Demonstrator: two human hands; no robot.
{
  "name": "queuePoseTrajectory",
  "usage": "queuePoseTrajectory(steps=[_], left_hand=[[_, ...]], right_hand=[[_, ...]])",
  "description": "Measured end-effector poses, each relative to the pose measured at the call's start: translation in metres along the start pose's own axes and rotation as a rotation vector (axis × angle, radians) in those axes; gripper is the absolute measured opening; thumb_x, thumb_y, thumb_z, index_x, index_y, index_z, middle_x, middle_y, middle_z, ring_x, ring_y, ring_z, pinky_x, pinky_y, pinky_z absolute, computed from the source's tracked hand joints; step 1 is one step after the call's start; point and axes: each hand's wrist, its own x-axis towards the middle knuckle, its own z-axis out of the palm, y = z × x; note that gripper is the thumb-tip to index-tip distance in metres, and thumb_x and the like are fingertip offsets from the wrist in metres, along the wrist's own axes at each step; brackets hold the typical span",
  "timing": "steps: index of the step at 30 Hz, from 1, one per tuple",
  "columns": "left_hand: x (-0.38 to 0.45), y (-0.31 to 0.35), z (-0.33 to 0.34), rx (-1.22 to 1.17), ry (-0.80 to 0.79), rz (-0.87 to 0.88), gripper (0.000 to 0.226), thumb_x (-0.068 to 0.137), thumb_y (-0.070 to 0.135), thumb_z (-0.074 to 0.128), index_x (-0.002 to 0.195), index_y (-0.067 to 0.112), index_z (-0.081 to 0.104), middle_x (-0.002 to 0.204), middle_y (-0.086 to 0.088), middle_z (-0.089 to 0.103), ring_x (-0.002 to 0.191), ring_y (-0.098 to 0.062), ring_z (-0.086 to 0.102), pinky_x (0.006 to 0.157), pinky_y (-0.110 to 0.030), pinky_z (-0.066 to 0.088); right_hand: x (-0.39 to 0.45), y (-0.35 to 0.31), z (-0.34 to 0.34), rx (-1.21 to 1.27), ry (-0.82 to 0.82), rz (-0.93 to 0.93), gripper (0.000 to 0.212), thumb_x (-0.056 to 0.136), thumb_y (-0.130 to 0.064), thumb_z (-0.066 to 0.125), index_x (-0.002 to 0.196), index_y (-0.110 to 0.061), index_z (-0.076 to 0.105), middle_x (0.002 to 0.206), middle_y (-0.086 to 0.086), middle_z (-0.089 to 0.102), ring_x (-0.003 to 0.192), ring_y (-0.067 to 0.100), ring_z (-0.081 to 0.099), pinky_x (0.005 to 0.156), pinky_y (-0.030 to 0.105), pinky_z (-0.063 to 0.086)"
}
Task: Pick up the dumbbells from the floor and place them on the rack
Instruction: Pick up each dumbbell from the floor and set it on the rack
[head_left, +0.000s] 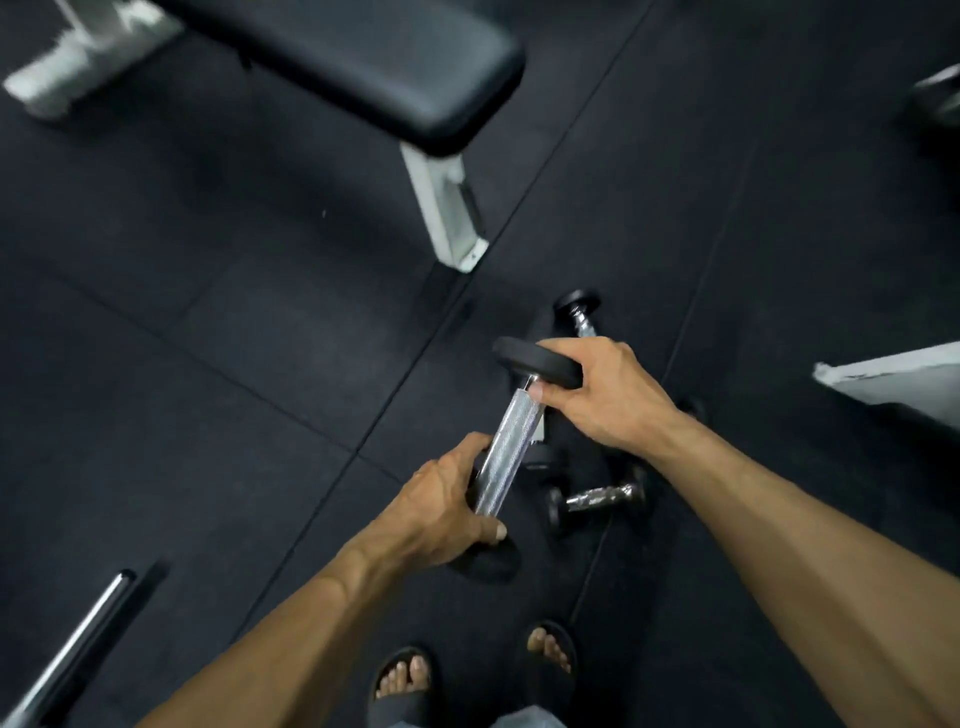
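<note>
The left hand (441, 512) and right hand (605, 395) each grip one end of the dumbbell (511, 447). Risk: a slipping grip drops it onto sandalled feet (550, 649).

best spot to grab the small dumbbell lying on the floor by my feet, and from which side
Grip the small dumbbell by its chrome handle, coming straight down from above. It lies flat on the floor, so the bar sits raised between its two black heads, leaving room for fingers to curl under. The heads are wider and rounder, harder to close a hand on. Both hands are busy: the left hand and right hand hold the big dumbbell.
</note>
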Motion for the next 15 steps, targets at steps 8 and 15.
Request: queuePoseTrajectory(steps=[8, 15], left_hand=[[-0.075, 0.194, -0.096, 0.179, 0.025, 0.261, 0.068, 0.069, 0.025, 0.081, 0.122, 0.042, 0.042, 0.086, 0.014, 0.059, 0.085, -0.011, 0.058, 0.076, -0.030, 0.052], [-0.134, 0.357, -0.145, 0.414, 0.062, 0.520, 0.065, 0.061, 0.028, 0.078, 0.115, 0.037, 0.045, 0.089, 0.008, 0.065, 0.084, -0.020, 0.061, 0.076, -0.040, 0.054]], right_hand=[[-0.088, -0.108, -0.196, -0.013, 0.257, -0.023, 0.013, 0.086, -0.024, 0.073, 0.098, -0.020, 0.071, 0.087, 0.005, 0.072, 0.086, 0.024, 0.067, 0.079, 0.040, 0.054], [-0.180, -0.170, -0.336, -0.036, 0.534, -0.031, 0.020, 0.081, -0.030, 0.077, 0.095, -0.017, 0.070, 0.087, 0.011, 0.070, 0.083, 0.028, 0.064, 0.081, 0.042, 0.053]])
